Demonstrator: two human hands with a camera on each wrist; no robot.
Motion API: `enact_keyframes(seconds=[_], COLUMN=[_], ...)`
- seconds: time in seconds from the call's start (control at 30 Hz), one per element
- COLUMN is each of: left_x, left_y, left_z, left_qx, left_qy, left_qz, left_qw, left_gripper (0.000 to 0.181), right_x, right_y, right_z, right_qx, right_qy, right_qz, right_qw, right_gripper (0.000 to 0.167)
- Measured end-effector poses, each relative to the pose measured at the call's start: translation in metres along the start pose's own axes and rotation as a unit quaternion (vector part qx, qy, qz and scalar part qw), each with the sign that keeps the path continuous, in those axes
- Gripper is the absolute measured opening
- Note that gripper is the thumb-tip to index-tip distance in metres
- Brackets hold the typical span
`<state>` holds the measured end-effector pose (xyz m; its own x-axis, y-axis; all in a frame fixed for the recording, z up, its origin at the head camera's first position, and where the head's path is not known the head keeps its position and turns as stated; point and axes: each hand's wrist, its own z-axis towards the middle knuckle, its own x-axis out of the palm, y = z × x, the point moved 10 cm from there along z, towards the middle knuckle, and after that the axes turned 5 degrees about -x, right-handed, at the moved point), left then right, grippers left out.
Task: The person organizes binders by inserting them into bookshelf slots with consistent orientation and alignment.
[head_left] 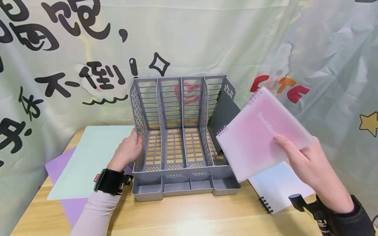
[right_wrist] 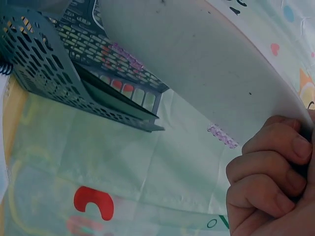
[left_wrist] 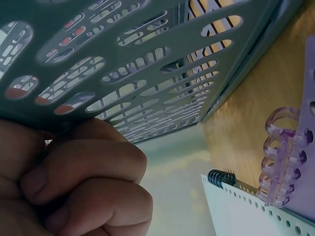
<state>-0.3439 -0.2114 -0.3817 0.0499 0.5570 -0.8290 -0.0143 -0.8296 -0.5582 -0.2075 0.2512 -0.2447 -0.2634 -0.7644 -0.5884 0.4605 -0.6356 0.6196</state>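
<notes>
A lettered curtain [head_left: 206, 42] hangs behind the wooden table [head_left: 177, 214]. My left hand [head_left: 126, 150] curls round the grey rack [head_left: 184, 173] at its left side, seemingly to steady it; my right hand [head_left: 310, 164] pinches the raised pink notebook [head_left: 261, 131] at the rack's right, perhaps leaving its ringed edge free.

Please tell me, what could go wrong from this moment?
The pink notebook could slip or droop, since the right hand grips it near one corner. Its purple rings might snag on the dark notebook standing in the gray organizer's rightmost compartment, which could also be tight for both.
</notes>
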Motion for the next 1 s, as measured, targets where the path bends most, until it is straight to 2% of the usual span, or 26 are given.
enact_keyframes(seconds=[0.3,0.63,0.8,1.0], left_x=[0.001,0.002,0.002,0.002], left_y=[0.002,0.002,0.002,0.002], left_z=[0.0,0.001,0.001,0.0], left_qx=[-0.008,-0.01,-0.013,-0.017], left_qy=[0.004,0.004,0.007,0.008], left_qz=[0.002,0.008,0.002,-0.001], left_qw=[1.0,0.9999,0.9999,0.9998], left_gripper=[0.063,0.063,0.064,0.065], right_x=[0.012,0.024,0.026,0.031], right_y=[0.005,0.008,0.011,0.013], right_z=[0.005,0.01,0.014,0.021], right_qx=[-0.009,-0.01,-0.015,-0.012], right_qy=[-0.014,-0.014,-0.02,-0.011], right_qz=[-0.019,-0.035,-0.041,-0.041], right_qw=[0.9997,0.9992,0.9988,0.999], right_gripper=[0.009,0.016,0.014,0.021])
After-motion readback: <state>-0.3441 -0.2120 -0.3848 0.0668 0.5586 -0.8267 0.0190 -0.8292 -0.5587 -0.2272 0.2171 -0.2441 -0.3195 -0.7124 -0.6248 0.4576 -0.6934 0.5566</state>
